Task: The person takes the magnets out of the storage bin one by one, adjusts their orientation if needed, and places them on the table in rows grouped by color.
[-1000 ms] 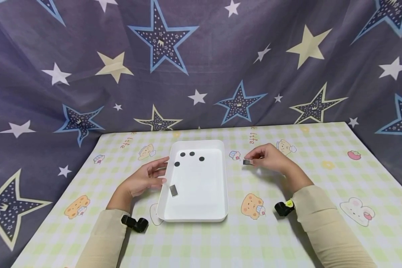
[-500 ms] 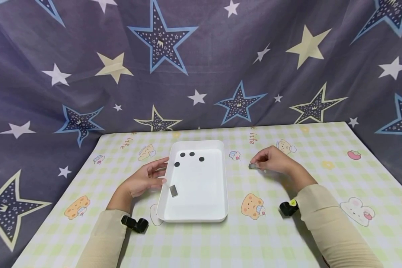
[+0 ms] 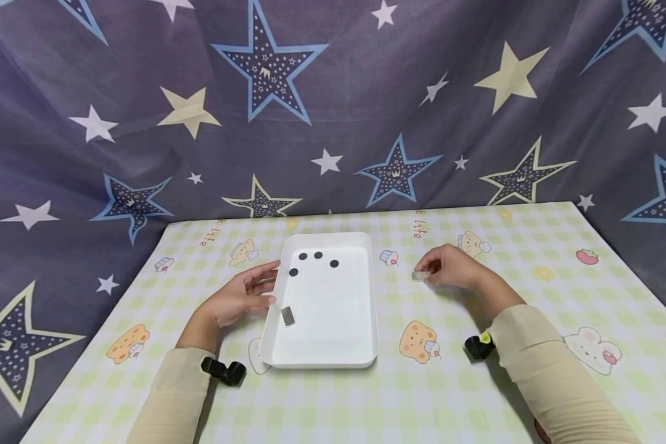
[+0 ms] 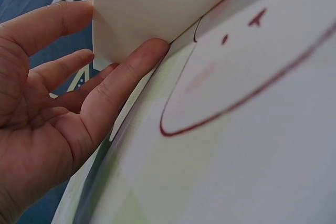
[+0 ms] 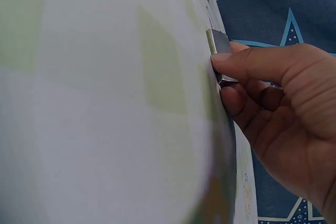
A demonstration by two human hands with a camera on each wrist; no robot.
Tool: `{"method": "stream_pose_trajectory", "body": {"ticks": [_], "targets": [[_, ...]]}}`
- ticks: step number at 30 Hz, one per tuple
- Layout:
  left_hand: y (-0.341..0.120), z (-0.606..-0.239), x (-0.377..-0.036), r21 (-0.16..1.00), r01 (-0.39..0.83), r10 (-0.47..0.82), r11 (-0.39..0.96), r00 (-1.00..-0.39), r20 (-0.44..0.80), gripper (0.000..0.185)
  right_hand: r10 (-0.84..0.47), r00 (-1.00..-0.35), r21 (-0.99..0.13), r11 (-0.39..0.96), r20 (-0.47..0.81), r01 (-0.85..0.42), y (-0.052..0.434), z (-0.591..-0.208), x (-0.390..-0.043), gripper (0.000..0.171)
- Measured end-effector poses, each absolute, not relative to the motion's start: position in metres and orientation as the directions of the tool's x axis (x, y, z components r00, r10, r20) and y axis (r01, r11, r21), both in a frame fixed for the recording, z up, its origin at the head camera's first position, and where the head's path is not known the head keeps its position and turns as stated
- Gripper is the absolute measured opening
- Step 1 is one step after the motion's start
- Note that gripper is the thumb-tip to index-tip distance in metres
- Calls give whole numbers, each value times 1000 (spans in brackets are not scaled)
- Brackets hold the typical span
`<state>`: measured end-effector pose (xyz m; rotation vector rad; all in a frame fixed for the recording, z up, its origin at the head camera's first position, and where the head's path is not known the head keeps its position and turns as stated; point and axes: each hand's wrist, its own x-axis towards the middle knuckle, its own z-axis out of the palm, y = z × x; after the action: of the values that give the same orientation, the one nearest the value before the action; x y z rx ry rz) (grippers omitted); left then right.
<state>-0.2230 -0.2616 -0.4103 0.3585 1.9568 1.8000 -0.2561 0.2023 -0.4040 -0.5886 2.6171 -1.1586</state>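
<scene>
A white rectangular tray (image 3: 333, 327) lies on the table, left of its middle. Several black discs (image 3: 334, 264) are scattered in its far part, and a small silver rectangular block (image 3: 287, 316) lies near its left wall. My left hand (image 3: 235, 299) touches the tray's left side with thumb and fingers fairly straight; in the left wrist view the thumb rests along the outer wall. To the right of the tray, my right hand (image 3: 454, 267) pinches another small silver block (image 3: 420, 275) between thumb and fingers, at the tabletop. The right wrist view shows this block (image 5: 222, 43) with a shiny flat face.
A green-and-white checked cloth (image 3: 333, 407) with cartoon prints covers the table. Behind it hangs a dark curtain (image 3: 333, 86) patterned with stars. Black wrist cameras (image 3: 479, 347) sit on both sleeves.
My right hand has moved slightly right and toward me with the silver block, lowering it to the tabletop, then stayed nearly still. The left hand and tray have not moved.
</scene>
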Motion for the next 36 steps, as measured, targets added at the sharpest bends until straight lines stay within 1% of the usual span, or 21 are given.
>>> {"method": "stream_pose_trajectory", "body": {"ticks": [10, 22, 29, 36], "targets": [[-260, -408, -223, 986, -117, 481, 115, -862, -159, 83, -472, -882, -739, 597, -10, -311, 205, -404, -254, 22], [-260, -408, -222, 987, -116, 479, 110, -864, -155, 84, -433, -901, -771, 577, -9, -269, 205, -404, -252, 25], [-261, -408, -223, 986, -119, 474, 116, -866, -160, 83, -402, -915, -787, 557, 25, -266, 200, -394, -252, 25], [-261, -408, -222, 987, -109, 472, 121, -868, -154, 83, -400, -913, -810, 510, 74, -289, 190, -381, -251, 25]]}}
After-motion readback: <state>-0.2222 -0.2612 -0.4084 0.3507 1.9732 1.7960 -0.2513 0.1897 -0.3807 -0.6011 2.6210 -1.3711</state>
